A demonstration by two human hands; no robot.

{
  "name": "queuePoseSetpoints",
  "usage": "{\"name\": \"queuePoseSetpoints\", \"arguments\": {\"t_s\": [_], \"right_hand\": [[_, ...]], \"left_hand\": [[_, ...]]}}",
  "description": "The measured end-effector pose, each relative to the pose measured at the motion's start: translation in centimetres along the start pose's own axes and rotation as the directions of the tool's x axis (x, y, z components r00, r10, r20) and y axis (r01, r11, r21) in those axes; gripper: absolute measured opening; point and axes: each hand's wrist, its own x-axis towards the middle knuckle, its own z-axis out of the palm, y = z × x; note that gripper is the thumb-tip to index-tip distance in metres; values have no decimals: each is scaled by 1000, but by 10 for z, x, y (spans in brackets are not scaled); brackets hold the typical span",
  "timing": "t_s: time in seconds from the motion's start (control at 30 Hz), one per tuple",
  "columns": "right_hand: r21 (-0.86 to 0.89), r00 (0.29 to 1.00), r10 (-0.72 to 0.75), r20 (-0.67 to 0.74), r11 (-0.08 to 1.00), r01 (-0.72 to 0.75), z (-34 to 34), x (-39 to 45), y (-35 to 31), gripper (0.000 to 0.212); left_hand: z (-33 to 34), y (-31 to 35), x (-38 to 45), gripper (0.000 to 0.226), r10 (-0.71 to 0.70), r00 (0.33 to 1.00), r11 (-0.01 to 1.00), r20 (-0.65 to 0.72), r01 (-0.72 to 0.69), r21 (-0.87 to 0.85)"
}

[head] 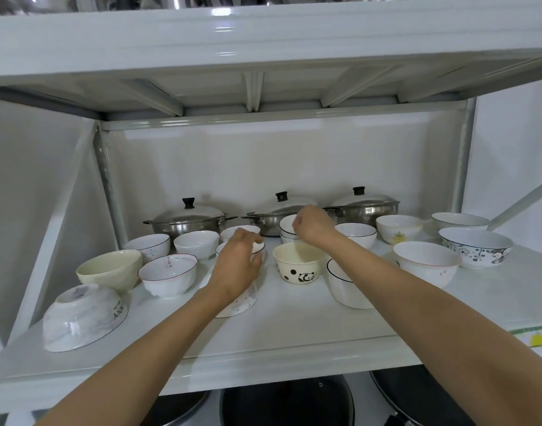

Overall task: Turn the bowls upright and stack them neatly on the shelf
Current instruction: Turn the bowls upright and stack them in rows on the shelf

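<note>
My left hand (239,265) grips a small white bowl (257,248) mid-shelf; my right hand (309,227) is curled at the rim of the stacked bowls (286,230) farther back, grip unclear. Next, I judge: nest it there squarely. The near-left marbled bowl (83,316) still lies overturned.

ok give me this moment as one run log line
left hand: over black-rimmed bowl | right hand: fingers curled, at stacked bowls | marbled bowl: still upside down | panda bowl: upright

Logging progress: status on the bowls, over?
Left hand on black-rimmed bowl; right hand closed over stacked bowls. Marbled bowl still upside down. Nothing blocking.
</note>
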Motion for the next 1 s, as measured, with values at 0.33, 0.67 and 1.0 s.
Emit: {"name": "queuePoseSetpoints", "arguments": {"t_s": [0.33,0.67,1.0], "right_hand": [[80,889,-109,444,993,82,42,-52,-73,38],[126,836,-22,549,990,-56,53,-69,-73,56],[225,879,-10,477,968,-112,49,-78,-68,47]], "left_hand": [[-36,-45,-28,42,-404,914,848,44,357,391],[-31,-44,-44,64,-478,866,854,148,418,309],[-34,-31,-56,62,-567,812,823,138,550,140]]}}
